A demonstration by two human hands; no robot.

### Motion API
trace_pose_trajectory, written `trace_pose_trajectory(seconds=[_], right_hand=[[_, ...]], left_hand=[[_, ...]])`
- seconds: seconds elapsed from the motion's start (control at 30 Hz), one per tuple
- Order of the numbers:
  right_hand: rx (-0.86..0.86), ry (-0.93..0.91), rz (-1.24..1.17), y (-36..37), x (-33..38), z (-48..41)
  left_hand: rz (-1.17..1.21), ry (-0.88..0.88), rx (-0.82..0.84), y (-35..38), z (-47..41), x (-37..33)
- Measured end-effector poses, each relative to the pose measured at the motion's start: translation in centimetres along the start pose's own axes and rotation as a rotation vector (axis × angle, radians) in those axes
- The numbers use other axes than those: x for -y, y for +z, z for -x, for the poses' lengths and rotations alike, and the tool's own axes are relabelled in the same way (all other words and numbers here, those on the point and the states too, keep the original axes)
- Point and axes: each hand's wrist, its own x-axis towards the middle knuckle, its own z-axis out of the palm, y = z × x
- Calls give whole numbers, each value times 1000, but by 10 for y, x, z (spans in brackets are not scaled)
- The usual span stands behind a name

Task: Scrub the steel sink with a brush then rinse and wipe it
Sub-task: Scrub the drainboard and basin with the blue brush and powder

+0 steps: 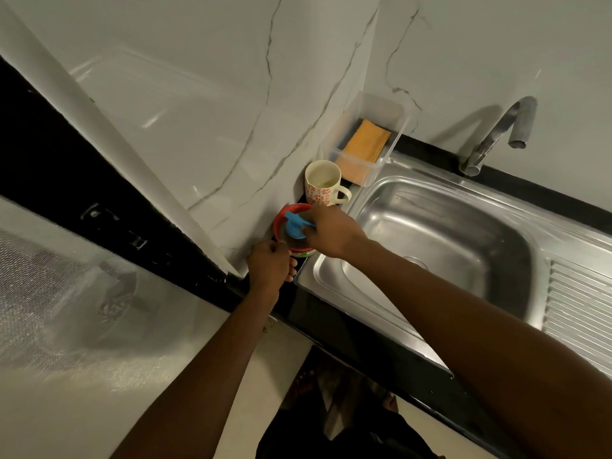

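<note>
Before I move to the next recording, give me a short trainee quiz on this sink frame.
1. True or false: the cream floral mug stands on the black counter, outside the steel sink.
2. The right hand holds the blue plastic brush over: A) the mug, B) the red round tub, C) the sink.
3. Fill in: the folded orange cloth lies in the clear plastic ____.
Key: 1 true; 2 B; 3 box.
</note>
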Motion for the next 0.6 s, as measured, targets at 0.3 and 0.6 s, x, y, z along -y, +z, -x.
trace_pose_trajectory(seconds=[0.3, 0.6], right_hand=[[-55, 52, -58, -39, -35, 53], [7, 297, -135, 36, -50, 91]], left_hand=[[3, -22, 65, -11, 0, 8], [-114, 81, 144, -31, 31, 19]])
